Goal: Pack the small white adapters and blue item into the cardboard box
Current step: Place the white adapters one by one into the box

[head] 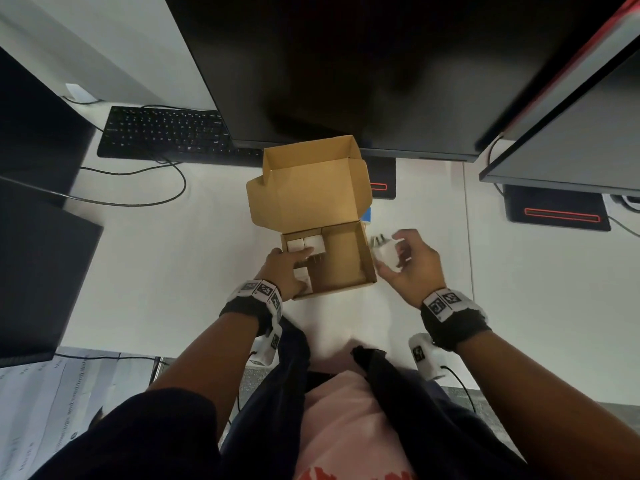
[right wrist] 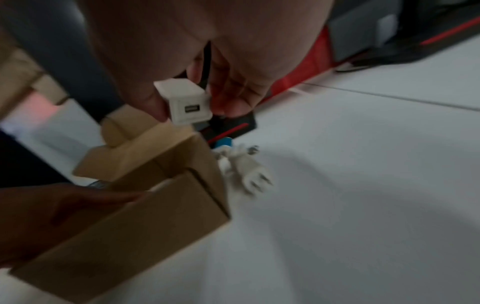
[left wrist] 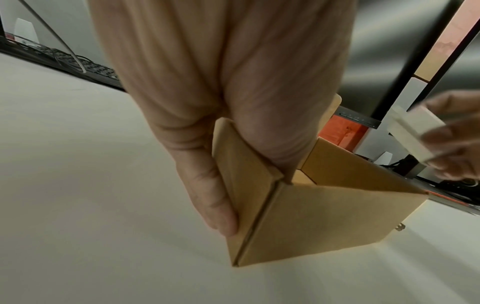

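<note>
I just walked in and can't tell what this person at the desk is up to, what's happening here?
A person is packing small white adapters into an open cardboard box on a white desk. The left hand steadies the box's near left corner, where a few adapters already sit. The right hand holds another adapter just right of the box. One more adapter and a blue item lie on the desk beside the box.
</note>
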Available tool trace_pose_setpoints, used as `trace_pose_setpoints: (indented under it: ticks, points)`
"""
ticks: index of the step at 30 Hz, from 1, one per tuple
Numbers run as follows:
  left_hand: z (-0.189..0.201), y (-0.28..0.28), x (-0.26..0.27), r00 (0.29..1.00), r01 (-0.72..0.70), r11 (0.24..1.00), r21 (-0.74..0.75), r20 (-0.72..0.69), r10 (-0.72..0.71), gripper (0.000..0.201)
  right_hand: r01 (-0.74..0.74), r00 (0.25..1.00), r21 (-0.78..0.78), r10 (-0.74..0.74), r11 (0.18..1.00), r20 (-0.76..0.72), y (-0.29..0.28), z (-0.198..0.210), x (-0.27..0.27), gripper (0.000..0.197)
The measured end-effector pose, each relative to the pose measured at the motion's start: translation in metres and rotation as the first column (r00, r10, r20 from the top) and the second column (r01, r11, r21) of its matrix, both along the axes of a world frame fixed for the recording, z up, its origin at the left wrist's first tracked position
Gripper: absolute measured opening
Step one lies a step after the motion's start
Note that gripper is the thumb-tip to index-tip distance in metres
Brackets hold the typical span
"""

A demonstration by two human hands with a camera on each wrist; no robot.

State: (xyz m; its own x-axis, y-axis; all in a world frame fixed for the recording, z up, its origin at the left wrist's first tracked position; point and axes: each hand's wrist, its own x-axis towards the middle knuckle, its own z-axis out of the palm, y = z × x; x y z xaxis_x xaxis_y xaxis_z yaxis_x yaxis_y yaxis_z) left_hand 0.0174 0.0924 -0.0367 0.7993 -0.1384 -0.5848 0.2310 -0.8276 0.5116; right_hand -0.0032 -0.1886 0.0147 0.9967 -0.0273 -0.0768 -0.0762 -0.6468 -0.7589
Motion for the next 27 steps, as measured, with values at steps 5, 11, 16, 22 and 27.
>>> trace_pose_setpoints:
  ticks: [5,11,16,22,27]
  points:
    - [0.002,0.001,0.0,1.0,0.006,1.0,0.018,-0.001,-0.006,0.084,-0.358,0.924,-0.138,0.329,0.924,-0.196,0.066,0.011,0.021,0.046]
    - [-0.001,-0.001,-0.001,1.0,-0.004,1.0,0.015,0.009,0.004,0.081,-0.479,0.844,-0.323,0.326,0.816,-0.426,0.109,-0.016,0.027,0.028]
    - [-0.001,-0.002,-0.001,1.0,0.003,1.0,0.026,0.009,-0.003,0.078,-0.44,0.841,-0.22,0.314,0.871,-0.442,0.115,-0.032,0.025,0.043]
    - [0.0,-0.001,0.0,1.0,0.004,1.0,0.022,0.001,-0.004,0.082,-0.475,0.846,-0.264,0.353,0.839,-0.4,0.106,-0.034,0.019,0.017]
    - [0.003,-0.005,-0.001,1.0,-0.012,0.999,0.035,0.002,0.012,0.079,-0.475,0.852,-0.246,0.372,0.845,-0.369,0.105,-0.035,0.017,0.036]
